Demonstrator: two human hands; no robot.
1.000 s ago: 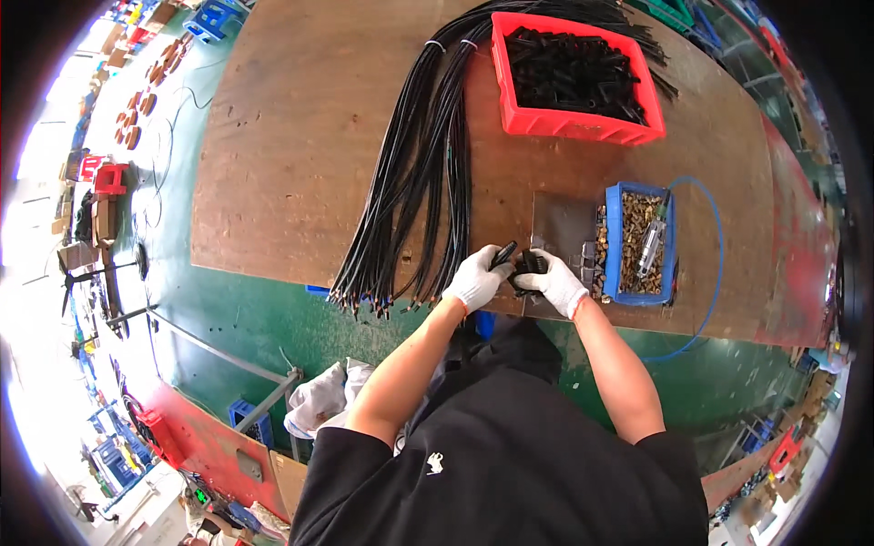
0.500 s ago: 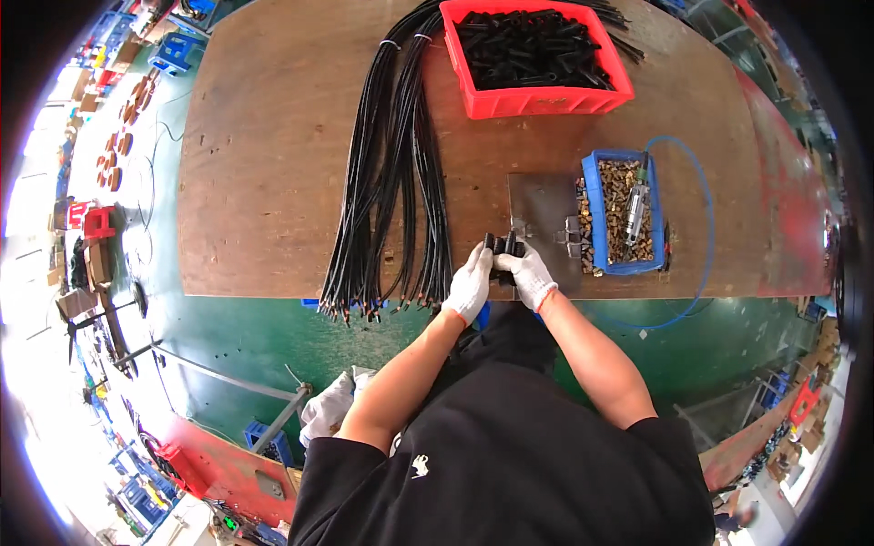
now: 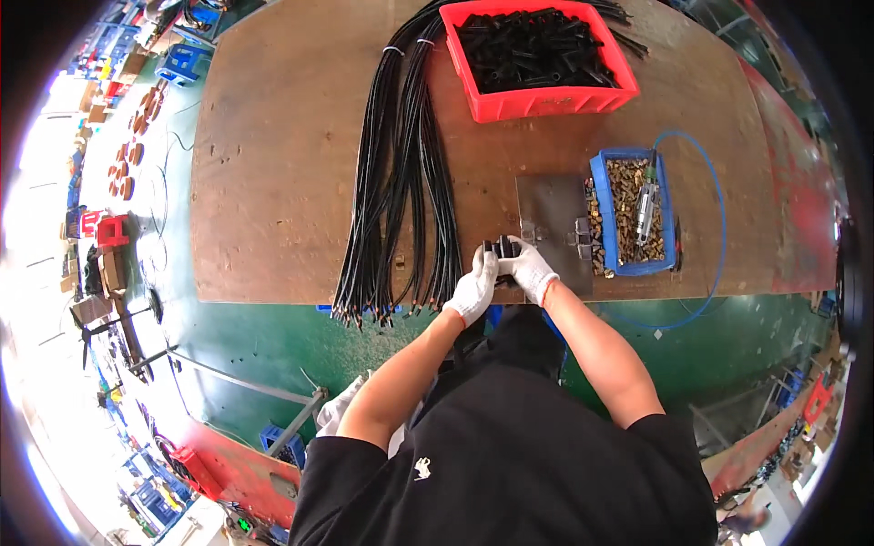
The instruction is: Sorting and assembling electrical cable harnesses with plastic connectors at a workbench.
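Both my hands wear white work gloves and meet at the front edge of the brown table. My left hand (image 3: 474,289) and my right hand (image 3: 531,270) are closed round a small bunch of short black sleeves (image 3: 503,247). The tops of the sleeves stick up between the fingers; their lower parts are mostly hidden. They resemble the black sleeves (image 3: 535,50) heaped in a red bin (image 3: 555,105) at the back. To the left of my hands lie long bundles of black cables (image 3: 390,191), their coppery ends hanging at the table edge.
Right of my hands, a dark metal plate (image 3: 551,214) with a hinge-like fitting lies on the table (image 3: 273,182). Beside it a blue bin (image 3: 642,267) holds small brass-coloured fittings (image 3: 626,196) and a pneumatic tool (image 3: 647,205) with a blue hose (image 3: 721,214).
My left hand has shifted its grip, its fingers now reaching higher over the front of the black sleeves. Both hands stay together around them. The whole view has shifted slightly.
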